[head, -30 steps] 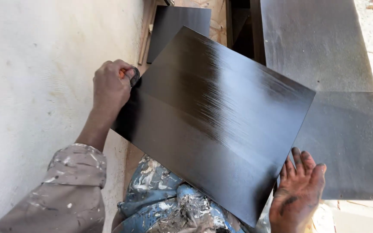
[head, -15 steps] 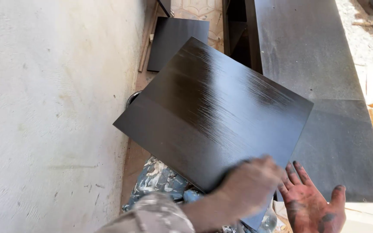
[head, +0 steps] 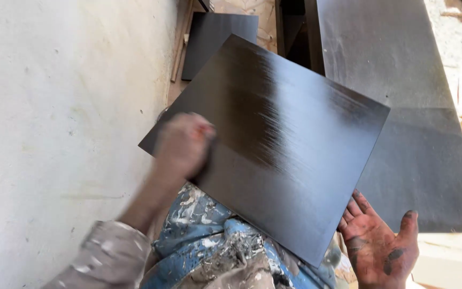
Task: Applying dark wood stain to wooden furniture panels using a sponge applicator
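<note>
Left hand point(head: 184, 145) blurred, closed, rubbing near corner of dark glossy rectangular wooden board point(head: 274, 139); right hand point(head: 382, 247) open, stained, propping lower edge. Staining underway; next, probably even strokes.

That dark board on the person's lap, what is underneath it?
Under the dark board show paint-spattered blue trousers, and the right hand props its lower corner from below, palm up. The left hand rubs on top. What else lies beneath is covered.
</note>
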